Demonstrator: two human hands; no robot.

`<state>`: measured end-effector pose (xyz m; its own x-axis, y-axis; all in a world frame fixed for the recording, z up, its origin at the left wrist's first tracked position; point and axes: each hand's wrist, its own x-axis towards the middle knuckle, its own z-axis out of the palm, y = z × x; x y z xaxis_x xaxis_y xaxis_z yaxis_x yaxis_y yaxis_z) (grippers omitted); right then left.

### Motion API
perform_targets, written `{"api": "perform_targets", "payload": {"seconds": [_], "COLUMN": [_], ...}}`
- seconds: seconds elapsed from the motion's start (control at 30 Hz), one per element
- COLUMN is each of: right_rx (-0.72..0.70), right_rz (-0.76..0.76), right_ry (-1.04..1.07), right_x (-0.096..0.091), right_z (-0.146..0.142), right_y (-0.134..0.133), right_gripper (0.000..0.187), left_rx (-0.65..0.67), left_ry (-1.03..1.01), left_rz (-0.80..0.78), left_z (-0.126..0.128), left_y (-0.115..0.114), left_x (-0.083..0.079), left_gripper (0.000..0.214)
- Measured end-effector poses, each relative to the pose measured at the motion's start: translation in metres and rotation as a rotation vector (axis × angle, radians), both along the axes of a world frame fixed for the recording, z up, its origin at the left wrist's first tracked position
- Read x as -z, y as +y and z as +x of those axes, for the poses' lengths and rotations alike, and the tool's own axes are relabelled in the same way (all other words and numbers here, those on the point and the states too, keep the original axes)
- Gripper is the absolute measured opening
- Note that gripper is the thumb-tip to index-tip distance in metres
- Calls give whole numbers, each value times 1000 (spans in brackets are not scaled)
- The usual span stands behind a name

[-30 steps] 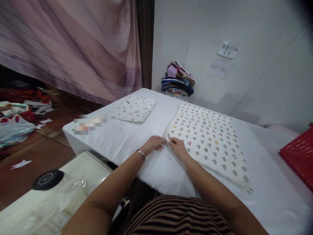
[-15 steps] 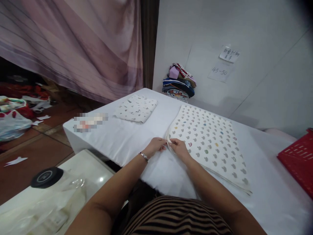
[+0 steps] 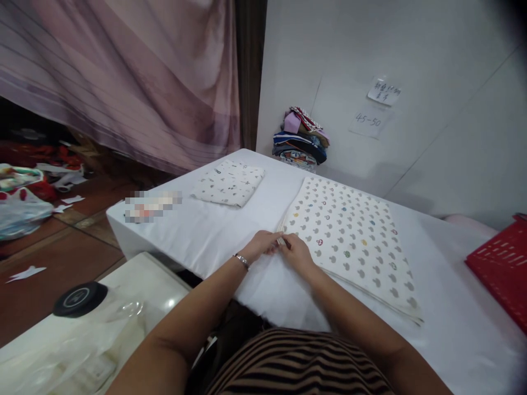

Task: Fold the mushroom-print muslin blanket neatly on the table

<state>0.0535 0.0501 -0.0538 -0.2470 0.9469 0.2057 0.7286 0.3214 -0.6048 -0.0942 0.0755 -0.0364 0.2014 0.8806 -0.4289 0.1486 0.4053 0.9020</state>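
two hands point(image 3: 298, 255) pinch one folded printed cloth point(image 3: 349, 236)

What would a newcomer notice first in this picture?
Probably the folded white cloth with grey mushroom-like prints, on the white-covered table, where the left hand and right hand meet at its near left corner. Then the slotted red basket at the right edge, and the pink fabric curtain at upper left.

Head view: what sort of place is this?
Probably a textile workroom, perhaps in a home: a folded white cloth with grey prints lies on a white-covered table, and a multicoloured stack of folded fabrics stands beyond.
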Motion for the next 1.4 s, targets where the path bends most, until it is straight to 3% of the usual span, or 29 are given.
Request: {"api": "perform_targets", "payload": {"seconds": [0.13, 0.27, 0.4, 0.5, 0.63, 0.73, 0.87, 1.0, 1.1, 1.17, 1.27, 1.4], "right_rx": [-37, -93, -136, -138, -88, 30, 288, 600, 867, 969, 990, 879], "right_rz": [-17, -1, 64, 110, 175, 171, 157, 129, 45, -69, -249, -268], "right_ry": [-7, 19, -95, -166, -218, -269, -278, -187, 39, 236, 422, 242], "right_x": [-2, -2, -4, -4, 2, 8, 12, 12, 9, 7, 2, -5], "right_z": [-1, 1, 13, 42, 112, 175, 254, 303, 316, 316, 310, 298], "right_y": [-2, -7, -21, -39, -77, -114, -170, -216, -228, -224, -208, -189], "right_gripper": [26, 37, 38, 34, 30, 32, 33, 34, 36, 35, 31, 28], "left_rx": [25, 66, 85, 117, 173, 246, 305, 344, 368, 377, 377, 363], "left_ry": [115, 232, 364, 500, 726, 954, 1075, 1161, 1183, 1189, 1215, 1239], "left_rz": [2, 27, 50, 105, 226, 345, 374, 350, 331, 313, 272, 239], "left_z": [3, 7, 6, 4, 3, 4, 6, 8, 8, 8, 7, 7], "left_y": [3, 6, 10, 14, 15, 12, 9, 11, 15, 17, 23, 28], "left_x": [-4, -8, -9, -9, -12, -15, -20, -25, -27, -28, -26, -22], "left_gripper": [37, 31, 26, 28, 33, 41, 48, 51, 51, 51, 49, 40]}}
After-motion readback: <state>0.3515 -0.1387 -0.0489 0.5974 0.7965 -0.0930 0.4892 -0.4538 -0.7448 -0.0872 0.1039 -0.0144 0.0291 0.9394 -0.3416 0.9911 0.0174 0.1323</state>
